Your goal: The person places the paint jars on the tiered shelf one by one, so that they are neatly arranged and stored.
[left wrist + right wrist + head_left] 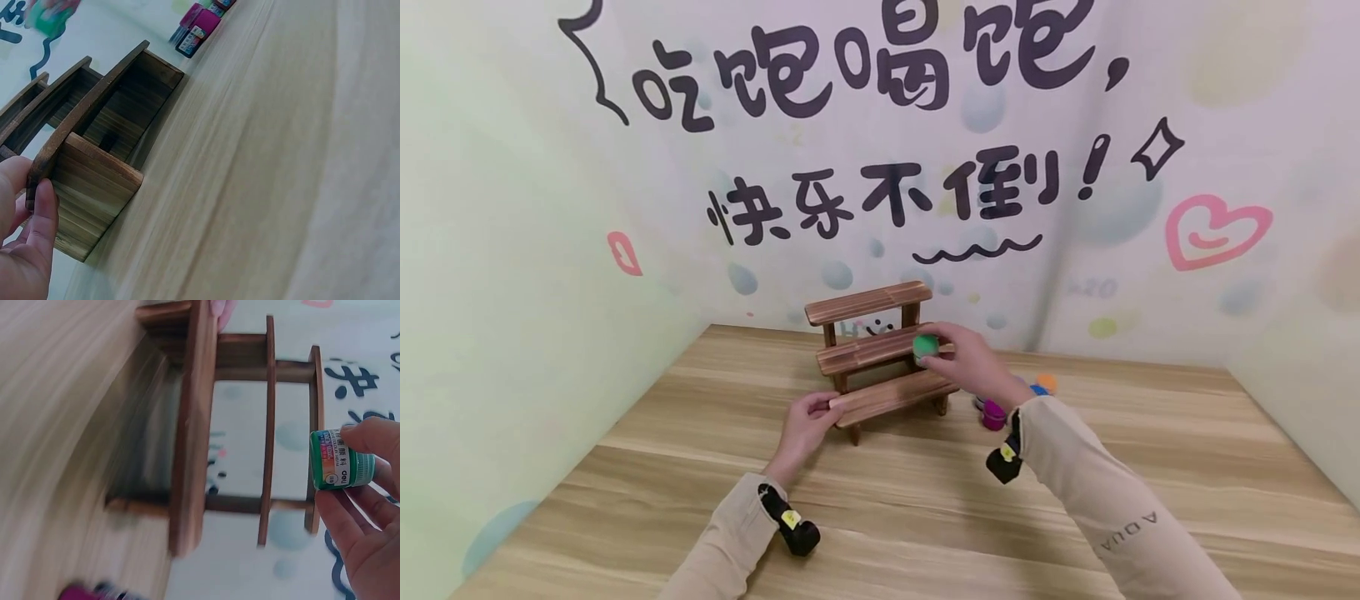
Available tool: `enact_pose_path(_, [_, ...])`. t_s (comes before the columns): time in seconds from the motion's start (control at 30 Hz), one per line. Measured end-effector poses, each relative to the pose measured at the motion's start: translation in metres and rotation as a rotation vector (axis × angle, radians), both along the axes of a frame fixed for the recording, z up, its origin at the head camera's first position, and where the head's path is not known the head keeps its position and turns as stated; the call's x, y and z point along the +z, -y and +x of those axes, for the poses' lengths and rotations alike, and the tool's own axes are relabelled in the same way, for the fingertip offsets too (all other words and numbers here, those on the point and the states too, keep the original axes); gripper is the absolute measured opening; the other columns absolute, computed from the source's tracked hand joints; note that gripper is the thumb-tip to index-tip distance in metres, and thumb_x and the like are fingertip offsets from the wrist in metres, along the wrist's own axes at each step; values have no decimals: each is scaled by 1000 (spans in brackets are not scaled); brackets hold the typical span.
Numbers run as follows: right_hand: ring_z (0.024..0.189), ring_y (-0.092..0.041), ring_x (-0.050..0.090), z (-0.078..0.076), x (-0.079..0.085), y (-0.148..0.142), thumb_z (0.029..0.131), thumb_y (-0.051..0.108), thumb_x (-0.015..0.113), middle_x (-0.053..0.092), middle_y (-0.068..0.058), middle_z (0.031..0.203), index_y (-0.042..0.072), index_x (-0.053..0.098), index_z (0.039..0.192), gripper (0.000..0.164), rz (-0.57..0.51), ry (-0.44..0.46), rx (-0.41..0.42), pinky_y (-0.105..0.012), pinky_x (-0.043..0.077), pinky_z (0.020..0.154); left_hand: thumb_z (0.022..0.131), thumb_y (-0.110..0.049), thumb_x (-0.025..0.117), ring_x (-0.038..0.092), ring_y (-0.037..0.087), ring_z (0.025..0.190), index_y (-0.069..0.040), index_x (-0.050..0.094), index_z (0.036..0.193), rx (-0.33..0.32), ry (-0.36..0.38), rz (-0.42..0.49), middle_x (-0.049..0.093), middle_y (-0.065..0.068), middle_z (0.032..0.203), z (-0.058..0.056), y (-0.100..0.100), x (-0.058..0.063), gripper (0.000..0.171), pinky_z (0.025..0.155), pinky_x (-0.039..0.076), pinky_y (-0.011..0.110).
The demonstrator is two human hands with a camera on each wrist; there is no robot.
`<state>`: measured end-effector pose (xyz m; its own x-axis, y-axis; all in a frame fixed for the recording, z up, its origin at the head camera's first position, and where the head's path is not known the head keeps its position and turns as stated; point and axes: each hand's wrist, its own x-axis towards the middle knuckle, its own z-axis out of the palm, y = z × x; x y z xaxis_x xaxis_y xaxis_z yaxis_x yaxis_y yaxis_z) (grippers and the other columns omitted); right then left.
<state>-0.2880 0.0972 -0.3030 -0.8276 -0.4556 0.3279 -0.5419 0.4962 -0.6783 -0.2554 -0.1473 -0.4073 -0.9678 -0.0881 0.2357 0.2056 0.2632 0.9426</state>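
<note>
My right grip (972, 360) pinched the green jar (925, 345) at the rack's (880, 364) middle shelf, my left grip (808, 421) steadying the bottom shelf's left end; setting down seemed next.

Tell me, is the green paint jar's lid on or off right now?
On. The green jar shows its ribbed lid seated on the labelled body, pinched in the right hand beside the wooden shelf.

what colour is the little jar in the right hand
Green jar, pinched by the right hand; the right wrist view shows it best.
</note>
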Motion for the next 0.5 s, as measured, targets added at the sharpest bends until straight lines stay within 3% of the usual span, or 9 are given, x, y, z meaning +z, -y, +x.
enact_pose_path(0.37, [96, -19, 55, -21, 19, 56, 83, 12, 61, 55, -9, 109, 4, 51, 119, 38, 52, -19, 12, -28, 49, 78, 81, -6, 62, 59, 25, 84, 8, 60, 102, 13, 9, -16, 59, 21, 99, -1, 0, -3, 26, 66, 50, 25])
enact_pose_path(0.5, [96, -17, 52, -29, 27, 73, 83, 15, 62, 56, -5, 107, 7, 53, 117, 36, 59, -51, -3, -29, 48, 78, 80, -5, 62, 58, 24, 83, 8, 60, 102, 17, 5, -8, 60, 20, 98, -2, 1, -2, 26, 64, 48, 21])
